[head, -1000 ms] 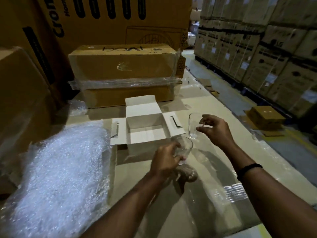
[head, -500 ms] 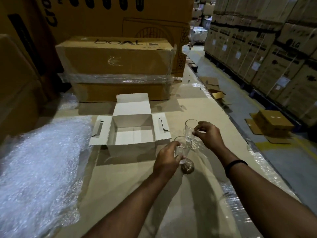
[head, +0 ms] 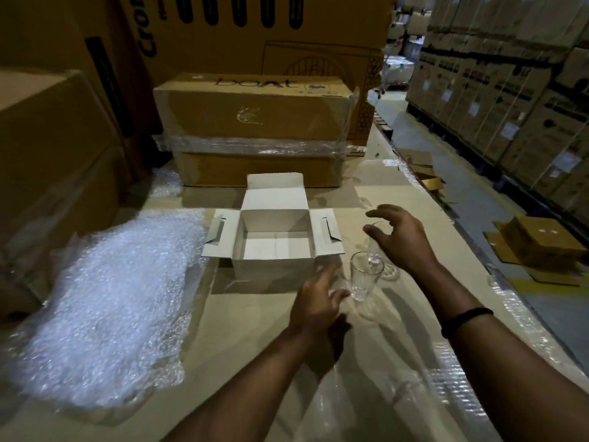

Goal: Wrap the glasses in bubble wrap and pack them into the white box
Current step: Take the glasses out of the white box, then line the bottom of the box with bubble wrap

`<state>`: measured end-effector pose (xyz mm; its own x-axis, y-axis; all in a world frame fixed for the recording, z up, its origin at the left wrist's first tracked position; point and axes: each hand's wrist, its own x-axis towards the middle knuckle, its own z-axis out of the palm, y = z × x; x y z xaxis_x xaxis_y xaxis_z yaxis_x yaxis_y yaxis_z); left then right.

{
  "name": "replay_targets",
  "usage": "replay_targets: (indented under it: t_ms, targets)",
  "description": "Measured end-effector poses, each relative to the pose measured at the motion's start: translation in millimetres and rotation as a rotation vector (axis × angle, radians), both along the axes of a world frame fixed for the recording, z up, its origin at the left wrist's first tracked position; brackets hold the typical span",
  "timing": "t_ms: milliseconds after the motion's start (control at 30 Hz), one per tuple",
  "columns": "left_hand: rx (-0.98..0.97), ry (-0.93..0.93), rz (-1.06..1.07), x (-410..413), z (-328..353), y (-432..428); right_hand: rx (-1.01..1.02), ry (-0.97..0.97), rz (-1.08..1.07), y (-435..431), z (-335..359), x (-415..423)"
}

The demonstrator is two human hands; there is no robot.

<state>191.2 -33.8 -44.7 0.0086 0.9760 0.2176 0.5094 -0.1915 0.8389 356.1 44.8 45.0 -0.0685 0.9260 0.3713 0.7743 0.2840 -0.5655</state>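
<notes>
Two clear glasses stand upright on the cardboard surface to the right of the white box (head: 274, 269), which is open and holds nothing. The near glass (head: 363, 277) stands just right of my left hand (head: 317, 303), whose fingers are spread and off the glass. The far glass (head: 377, 240) is partly hidden behind my right hand (head: 400, 239), which hovers over it with fingers apart, holding nothing. A big sheet of bubble wrap (head: 105, 301) lies at the left.
A brown "boAt" carton (head: 255, 129) bound with clear film stands right behind the white box. Taller cartons (head: 47, 161) wall off the left. The work surface's right edge (head: 446, 224) drops to a warehouse aisle with stacked cartons (head: 510, 90).
Both hands have let go of the glasses, which now stand on the surface. My left hand has drawn back to the left, and my right hand has lifted open above the far glass.
</notes>
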Motion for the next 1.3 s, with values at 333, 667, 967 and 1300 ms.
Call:
replay_targets:
  t_ms: [333,667,967,1300]
  targets:
    - [-0.024,0.778,0.334,-150.7,0.7,-0.2,-0.326,-0.561,0.184,-35.9,-70.1,-139.0]
    - [0.033,0.576,0.649,-239.6,27.3,-37.3,-0.084,-0.433,0.253,-61.8,-83.6,-169.4]
    - [-0.304,0.692,0.571,-292.8,9.1,-57.8,-0.311,-0.479,0.304,-99.1,-142.2,-220.3]
    - [-0.268,0.395,0.527,-311.3,12.5,-63.8,-0.230,-0.445,0.299,-101.7,-142.9,-221.8]
